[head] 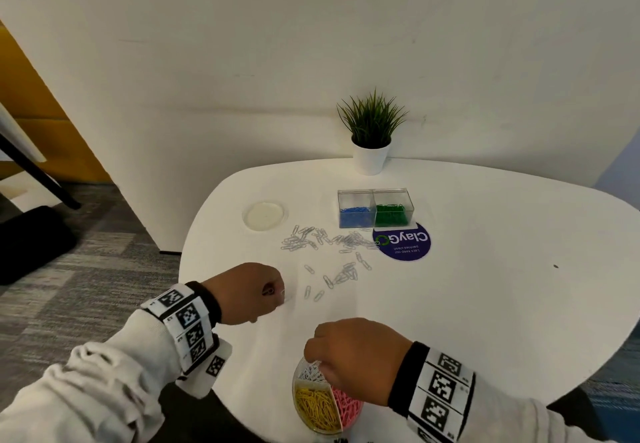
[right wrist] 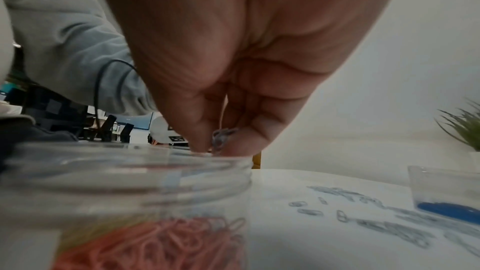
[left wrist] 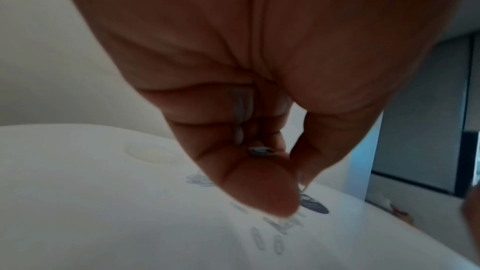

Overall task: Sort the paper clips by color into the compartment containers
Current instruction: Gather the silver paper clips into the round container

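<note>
Item: white paper clips [head: 329, 245], loose, in two scatters on a white table [head: 485, 286]. The larger scatter lies toward the far edge, just in front of the rectangular container; the smaller scatter [head: 341, 276] lies nearer mid-table, its nearest clips just beyond the left hand.

Left hand [head: 247, 292]: near the table's left edge, fingers curled, thumb and forefinger brought together over the surface. The left wrist view shows a small metallic piece [left wrist: 261, 150] inside the curled fingers and a blurred clip at the fingertips; whether that clip is actually pinched cannot be told.

Right hand [head: 356, 356]: at the near edge, directly over the round container, fingertips bunched and pinching a small bundle of white clips [right wrist: 222, 138] just above the rim.

Round container [head: 296, 404]: clear, divided, standing at the near edge. Compartments hold white clips [head: 311, 373], yellow clips [head: 317, 408] and pink clips [head: 348, 404]. The right hand covers part of it.

Rectangular container [head: 375, 196]: clear, two compartments, toward the far edge. Left compartment holds blue clips [head: 356, 217]; right holds green clips [head: 391, 215].

Other things:
- Round blue sticker [head: 403, 243] on the table, just in front of the rectangular container; some loose clips overlap its left edge.
- Round white lid [head: 265, 215], flat, left of the larger scatter.
- Potted plant [head: 371, 137] in a white pot at the far edge, against the wall.
- Marker bands on both wrists, over pale sleeves.
</note>
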The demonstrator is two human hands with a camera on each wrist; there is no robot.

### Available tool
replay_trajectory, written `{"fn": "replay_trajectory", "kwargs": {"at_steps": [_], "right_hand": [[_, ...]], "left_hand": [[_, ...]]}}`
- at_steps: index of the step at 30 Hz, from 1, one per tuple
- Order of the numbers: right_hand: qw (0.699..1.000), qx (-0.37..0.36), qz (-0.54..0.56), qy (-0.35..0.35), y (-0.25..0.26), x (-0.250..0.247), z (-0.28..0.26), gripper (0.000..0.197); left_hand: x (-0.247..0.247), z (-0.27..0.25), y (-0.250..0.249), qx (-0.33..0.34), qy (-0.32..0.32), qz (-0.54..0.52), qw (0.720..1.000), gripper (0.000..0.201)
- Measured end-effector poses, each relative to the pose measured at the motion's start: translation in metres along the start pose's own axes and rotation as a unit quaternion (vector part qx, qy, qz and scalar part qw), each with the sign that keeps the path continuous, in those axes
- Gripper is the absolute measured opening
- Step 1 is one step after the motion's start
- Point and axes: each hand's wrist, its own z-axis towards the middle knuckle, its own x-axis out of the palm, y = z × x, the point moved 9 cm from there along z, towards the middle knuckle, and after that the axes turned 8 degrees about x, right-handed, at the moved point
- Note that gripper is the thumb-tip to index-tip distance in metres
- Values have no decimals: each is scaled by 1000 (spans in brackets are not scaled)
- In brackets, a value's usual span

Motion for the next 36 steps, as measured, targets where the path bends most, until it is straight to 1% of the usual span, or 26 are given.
{"fn": "replay_trajectory", "kwargs": {"at_steps": [2,4,7,9,12,14,16,19,21,23,25,26,28,30,31,33,35,36], "right_hand": [[1000,11,25,8,-3,-4,-2,30],[998,23,59,2,-8,-13,-4,29],[987,73,143,-12,-31,-27,-7,19],[976,121,179,-38,-55,-36,-9,13],[958,210,181,-69,-101,-37,-13,10],[949,265,155,-68,-128,-29,-14,12],[942,297,141,-64,-145,-19,-10,15],[942,300,140,-61,-150,-4,9,22],[943,300,128,-67,-152,0,26,33],[939,315,112,-74,-159,1,39,44],[937,333,87,-69,-166,2,47,51],[938,332,75,-65,-166,3,51,51],[946,315,59,-57,-163,5,57,42],[953,293,45,-56,-158,7,61,31],[955,288,40,-62,-157,7,61,26],[952,294,30,-76,-157,4,59,18],[949,305,27,-80,-159,2,56,19],[948,306,28,-82,-159,2,56,20]], "left_hand": [[8,-11,-10,2,44,17,999,15],[14,-17,-23,16,72,49,996,15],[20,-20,-45,55,73,117,989,12],[24,-21,-58,77,68,125,987,13],[34,-25,-79,119,72,122,983,14],[44,-28,-92,150,80,137,976,14],[54,-28,-99,165,87,169,968,16],[60,-27,-100,158,89,218,959,28],[61,-28,-101,160,83,228,957,37],[62,-29,-105,172,76,243,952,39],[61,-30,-109,188,59,239,951,39],[58,-30,-111,199,46,221,954,37],[47,-28,-110,214,15,164,963,32],[30,-17,-93,184,-25,111,976,26],[22,-10,-79,152,-53,100,982,24],[8,6,-45,65,-102,121,985,24],[7,20,-13,-16,-108,144,984,32],[9,27,-3,-39,-100,145,984,39]]}}
